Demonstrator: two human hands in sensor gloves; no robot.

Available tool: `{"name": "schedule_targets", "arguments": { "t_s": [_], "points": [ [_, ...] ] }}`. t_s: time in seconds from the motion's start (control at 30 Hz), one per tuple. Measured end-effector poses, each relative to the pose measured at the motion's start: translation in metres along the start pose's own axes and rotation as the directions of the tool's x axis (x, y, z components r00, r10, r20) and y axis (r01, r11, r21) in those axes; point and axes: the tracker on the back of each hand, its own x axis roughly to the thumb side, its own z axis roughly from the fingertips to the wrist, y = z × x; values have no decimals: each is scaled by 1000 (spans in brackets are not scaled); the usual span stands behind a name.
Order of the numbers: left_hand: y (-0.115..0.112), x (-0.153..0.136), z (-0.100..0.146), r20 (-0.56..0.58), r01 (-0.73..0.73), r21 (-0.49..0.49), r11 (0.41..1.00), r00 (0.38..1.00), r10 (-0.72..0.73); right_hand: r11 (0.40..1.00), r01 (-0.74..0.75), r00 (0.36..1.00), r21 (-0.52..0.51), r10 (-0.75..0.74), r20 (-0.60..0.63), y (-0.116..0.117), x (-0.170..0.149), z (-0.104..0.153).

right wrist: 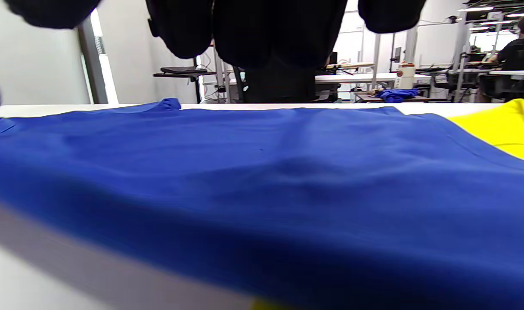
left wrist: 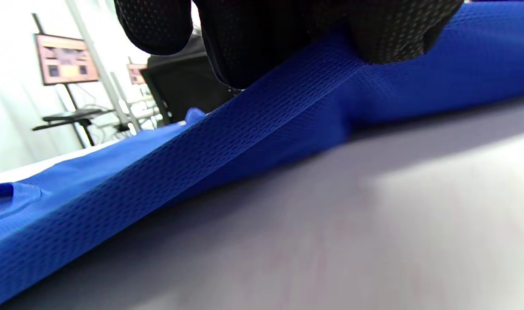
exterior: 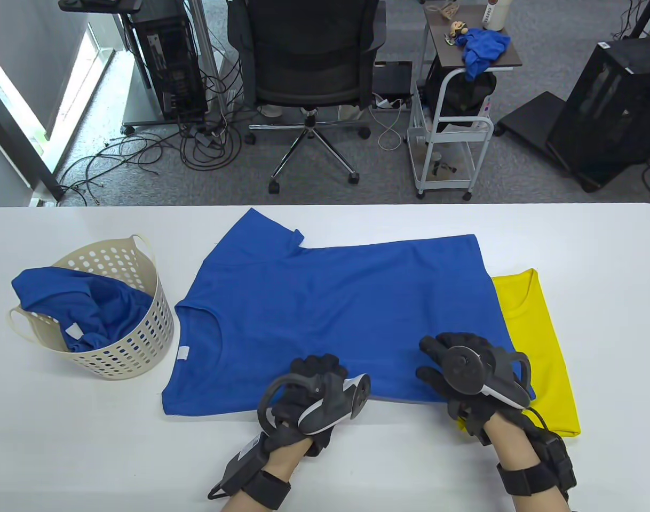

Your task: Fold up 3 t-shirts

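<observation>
A blue t-shirt (exterior: 330, 298) lies spread flat on the white table (exterior: 63, 453), collar to the left and hem to the right. My left hand (exterior: 317, 369) is at its near edge; in the left wrist view the fingers (left wrist: 373, 38) pinch the blue cloth (left wrist: 201, 163) and raise it into a ridge. My right hand (exterior: 437, 358) hovers over the near right part of the shirt with fingers spread, the fingertips (right wrist: 266, 30) above the fabric (right wrist: 262, 181). A folded yellow t-shirt (exterior: 544, 341) lies partly under the blue one's hem. Another blue t-shirt (exterior: 90, 309) is bunched in the basket.
A cream perforated laundry basket (exterior: 143, 330) stands at the table's left. Bare table lies in front of the shirt and to the near left. Beyond the far edge are an office chair (exterior: 309, 58) and a white cart (exterior: 448, 133).
</observation>
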Motion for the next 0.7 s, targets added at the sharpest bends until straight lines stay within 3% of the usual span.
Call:
{"name": "schedule_targets", "arguments": {
  "t_s": [0.4,0.5,0.7],
  "points": [
    [117,-4,-43,-94,-67,61,996,993,72,972,232,972,33,-233,37,6,-2,-1],
    [138,9,-51,-92,-116,55,992,988,121,962,270,962,39,-271,32,7,-5,-2],
    [159,39,-59,-99,-154,71,986,982,160,952,306,951,20,-306,41,5,-3,-1]
  ]
}}
